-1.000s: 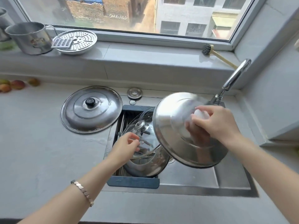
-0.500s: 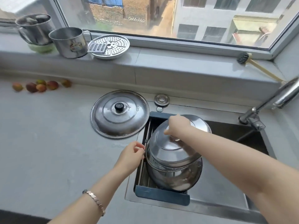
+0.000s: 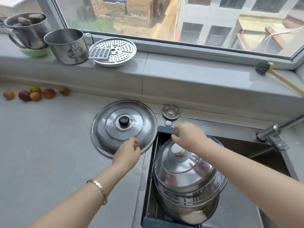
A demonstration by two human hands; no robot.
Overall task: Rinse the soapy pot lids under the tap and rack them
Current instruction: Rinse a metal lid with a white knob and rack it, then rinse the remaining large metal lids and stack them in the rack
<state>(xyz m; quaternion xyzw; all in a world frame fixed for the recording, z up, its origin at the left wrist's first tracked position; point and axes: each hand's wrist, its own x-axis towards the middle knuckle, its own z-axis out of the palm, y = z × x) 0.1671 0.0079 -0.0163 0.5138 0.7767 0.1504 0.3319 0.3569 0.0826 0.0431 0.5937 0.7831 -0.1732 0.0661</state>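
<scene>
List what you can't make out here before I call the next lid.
Head view only.
Chrome tap: spout cut off by the right edge; water flow unknown.
Domed steel lid with white knob: covers the lids beneath; count unclear.
Left hand over the flat steel lid with black knob: contact unclear.

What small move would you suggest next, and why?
Probably grip the near rim of the black-knobbed lid with the left hand and lift it toward the tap: that lid lies on the counter, the white-knobbed lid already sits in the rack, and the right hand holds nothing.
</scene>
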